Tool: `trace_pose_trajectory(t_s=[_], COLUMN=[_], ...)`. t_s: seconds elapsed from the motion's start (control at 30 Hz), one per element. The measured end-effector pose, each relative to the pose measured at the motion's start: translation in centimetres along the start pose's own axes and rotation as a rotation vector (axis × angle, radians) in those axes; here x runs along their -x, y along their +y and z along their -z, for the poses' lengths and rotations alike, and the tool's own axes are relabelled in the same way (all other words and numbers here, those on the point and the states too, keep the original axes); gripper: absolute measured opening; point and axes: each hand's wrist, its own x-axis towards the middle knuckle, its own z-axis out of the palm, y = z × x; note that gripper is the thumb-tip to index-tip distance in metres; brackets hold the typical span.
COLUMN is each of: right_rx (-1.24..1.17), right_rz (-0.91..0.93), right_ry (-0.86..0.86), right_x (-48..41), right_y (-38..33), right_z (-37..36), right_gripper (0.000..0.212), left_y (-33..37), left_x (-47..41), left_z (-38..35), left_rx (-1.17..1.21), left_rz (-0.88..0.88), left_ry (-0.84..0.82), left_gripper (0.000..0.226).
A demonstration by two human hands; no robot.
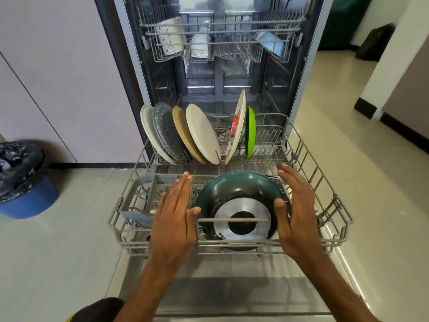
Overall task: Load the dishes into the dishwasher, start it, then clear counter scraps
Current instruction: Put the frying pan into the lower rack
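A dark green pan (234, 187) lies upside down at the front of the pulled-out lower rack (334, 219), its silver base facing me. My left hand (174, 217) is flat with straight fingers just left of the pan, thumb near its rim. On the pan's right side my right hand (296, 212) is also flat, its thumb touching the rim. Several plates (183, 133) stand on edge at the rack's back left. A floral plate (239, 126) and a green plate (251, 132) stand to their right.
A grey cutlery basket (148, 194) sits in the rack's front left. The upper rack (220, 33) holds cups and a blue bowl (272, 43). The open dishwasher door (232, 291) lies flat below. A blue bin with a black bag (23, 182) stands at the left on the floor.
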Motion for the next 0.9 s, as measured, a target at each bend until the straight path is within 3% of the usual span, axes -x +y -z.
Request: trace_pose_trajectory(t_s=[0.13, 0.3, 0.53, 0.67, 0.9], right_rx=[0.134, 0.534, 0.745, 0.73, 0.687], right_rz=[0.244, 0.456, 0.393, 0.291, 0.185], right_ry=[-0.043, -0.092, -0.143, -0.134, -0.097], right_x=[1.0, 2.8, -0.4, -2.9, -6.6], right_y=[-1.7, -2.0, 0.3, 1.4, 2.6], right_z=[-1.4, -4.8, -6.7, -8.5, -11.2], right_gripper=[0.05, 0.052, 0.061, 0.062, 0.063], left_y=[0.4, 0.5, -1.0, -2.5, -3.7], left_x=[-0.1, -0.3, -3.6, -5.6, -7.4], left_z=[0.0, -0.1, -1.8, -3.3, -7.7], left_rx=[-0.027, -0.07, -0.092, -0.174, -0.336], left_rz=[0.003, -0.035, -0.129, -0.235, -0.207], left_ry=[0.038, 0.079, 0.11, 0.099, 0.098], left_gripper=[0.065, 0.063, 0.064, 0.067, 0.074])
